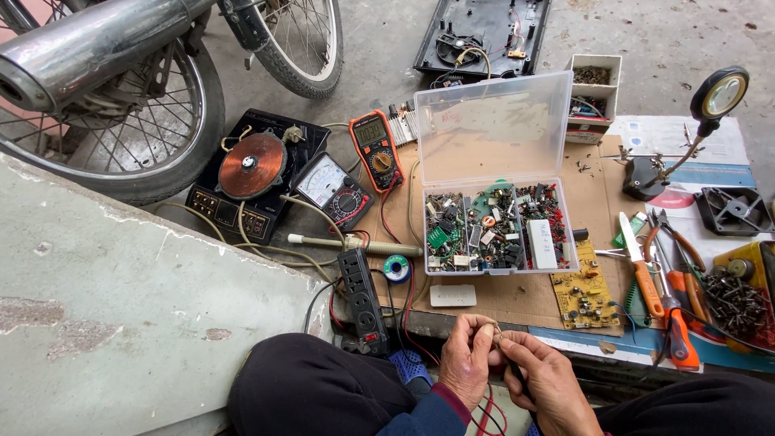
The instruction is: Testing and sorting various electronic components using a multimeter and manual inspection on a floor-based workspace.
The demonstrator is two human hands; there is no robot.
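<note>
My left hand [467, 358] and my right hand [545, 379] meet low in the head view, above my knees. Together their fingertips pinch a tiny electronic part [496, 331] with thin wire legs. My right hand also seems to grip a dark slim tool [517, 375], mostly hidden in the palm. Red and black leads [488, 412] hang below my hands. Just ahead lie a yellow circuit board [583, 292] and an open clear parts box [496, 230] full of small components.
On the cardboard sheet [597, 190] sit an orange multimeter [376, 150], an analogue meter [333, 190], a soldering iron [355, 242], a solder spool [396, 268] and a black power strip [362, 300]. Pliers and screwdrivers [666, 282] lie right. An opened induction cooker [252, 169] and motorcycle wheels [121, 121] stand left.
</note>
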